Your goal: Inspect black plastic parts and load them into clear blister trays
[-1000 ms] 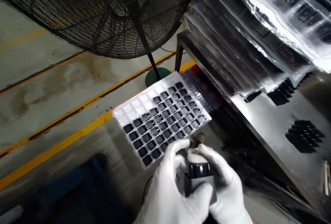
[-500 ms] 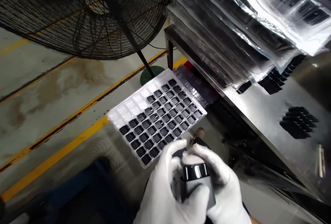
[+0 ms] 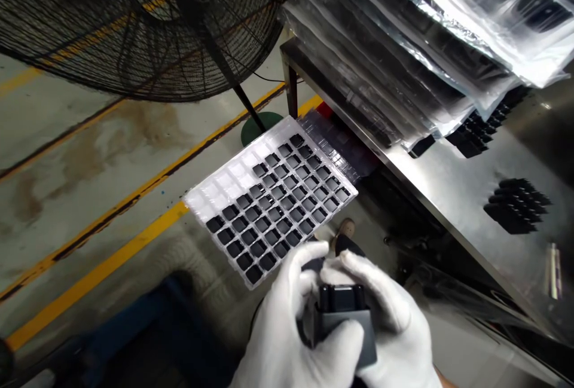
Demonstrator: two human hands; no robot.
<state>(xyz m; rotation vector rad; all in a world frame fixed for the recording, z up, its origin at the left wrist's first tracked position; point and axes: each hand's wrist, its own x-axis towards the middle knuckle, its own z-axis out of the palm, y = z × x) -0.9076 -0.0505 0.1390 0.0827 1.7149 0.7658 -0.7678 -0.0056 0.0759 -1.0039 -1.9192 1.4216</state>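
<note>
**Both gloved hands on a small grey block, tray just ahead**

At the far left a big wire fan (image 3: 134, 23) stands on the floor (image 3: 67, 155), its pole running down to a round green base (image 3: 258, 128). Yellow lines (image 3: 116, 250) cross the floor beneath it.

Next comes a clear tray (image 3: 269, 199), tilted, most of its pockets filled with small black squares; the pockets at its far left corner are bare. Its near edge lies just beyond my fingertips.

My left hand (image 3: 291, 328), in a white glove, wraps the left side of a small grey block (image 3: 345, 325) with a glossy black cap, thumb laid across its front. My right hand (image 3: 390, 322), also gloved, closes on the block's right side, fingers curled over the cap. So each grip is narrow and shut around the block, which sits low in the middle of the view, in front of the tabletop's edge.

To the right, the steel tabletop (image 3: 448, 196) carries a slanting stack of clear trays (image 3: 403, 59) and two small heaps of black parts (image 3: 515, 205).
</note>
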